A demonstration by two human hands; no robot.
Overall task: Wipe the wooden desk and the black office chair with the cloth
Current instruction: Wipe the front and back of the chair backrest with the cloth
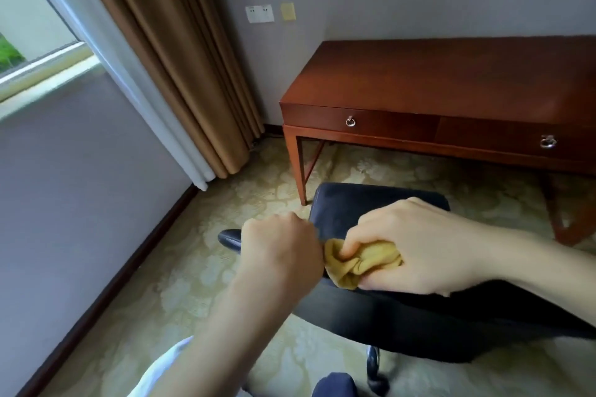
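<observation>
Left hand [280, 245] on chair [361, 203] — cloth [358, 263] crosswise

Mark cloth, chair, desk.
cloth [364, 259]: head view, bunched middle.
chair [342, 208]: head view, upper part of the dark pad.
desk [435, 74]: head view, bare top.

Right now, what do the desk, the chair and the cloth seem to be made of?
The desk: reddish wood, glossy varnish by its sheen. The chair: black matte upholstery, leather or fabric unclear; armrest shiny, likely plastic. The cloth: soft yellow fabric, crumpled into folds in the right hand.
</observation>
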